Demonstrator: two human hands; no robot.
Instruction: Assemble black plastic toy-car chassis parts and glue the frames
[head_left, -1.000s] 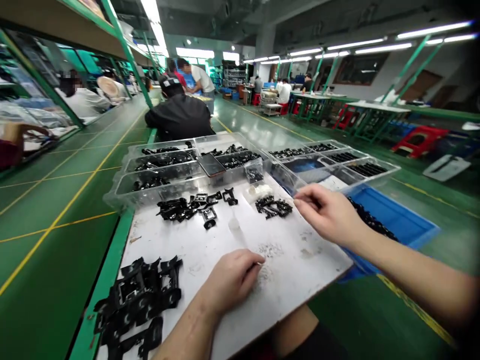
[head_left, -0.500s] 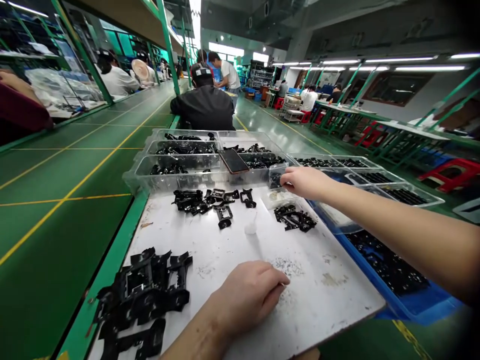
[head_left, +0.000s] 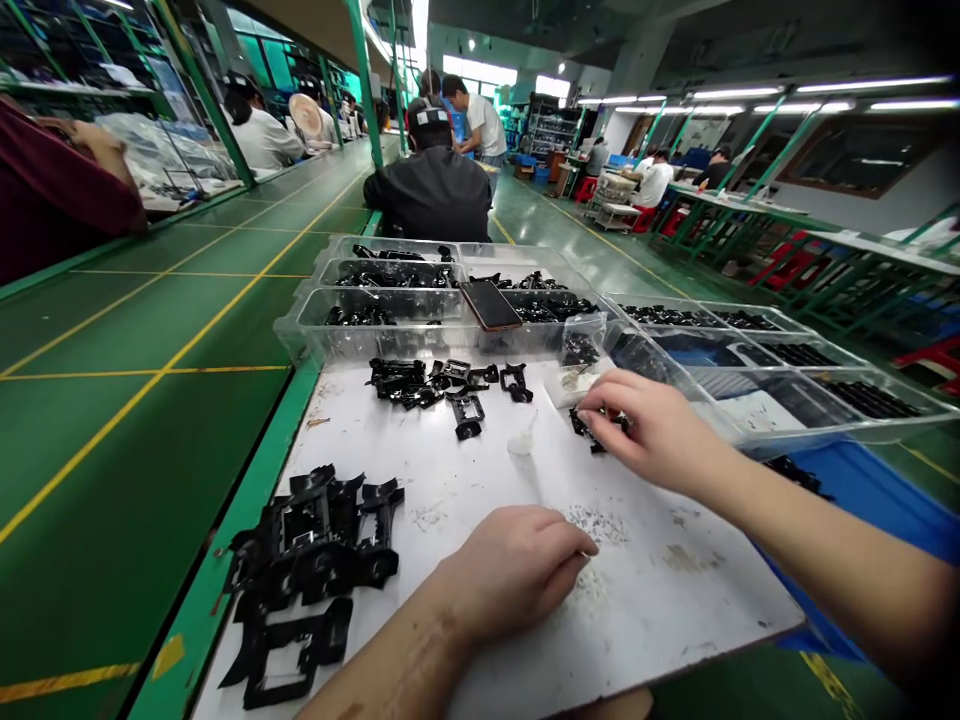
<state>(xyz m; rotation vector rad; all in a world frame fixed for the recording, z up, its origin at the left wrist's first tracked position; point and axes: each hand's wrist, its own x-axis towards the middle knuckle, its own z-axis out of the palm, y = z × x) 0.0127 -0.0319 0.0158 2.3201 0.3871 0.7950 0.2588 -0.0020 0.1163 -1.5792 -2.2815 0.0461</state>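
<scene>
My left hand (head_left: 525,565) rests low over the white board (head_left: 480,480), thumb and index pinched together; whatever is between the tips is hidden. Over a small pile of black plastic parts (head_left: 598,440) is my right hand (head_left: 652,430), its thumb and fingertips drawn close; I cannot make out anything in them. A little clear plastic bag (head_left: 583,340) with small dark pieces stands just beyond it. On the board's left lies a heap of larger black plastic frames (head_left: 322,540), and more small black frames (head_left: 401,380) lie at the back.
Clear divided trays (head_left: 375,343) of black parts line the back, with a phone (head_left: 491,305) on their rim. A small translucent bottle (head_left: 520,442) stands mid-board. A blue bin (head_left: 892,500) is at right. A person in black (head_left: 435,195) sits ahead.
My right hand has left the small plastic bag and come down and toward me, over the small black parts. My left hand keeps its pinch. The view has turned slightly left.
</scene>
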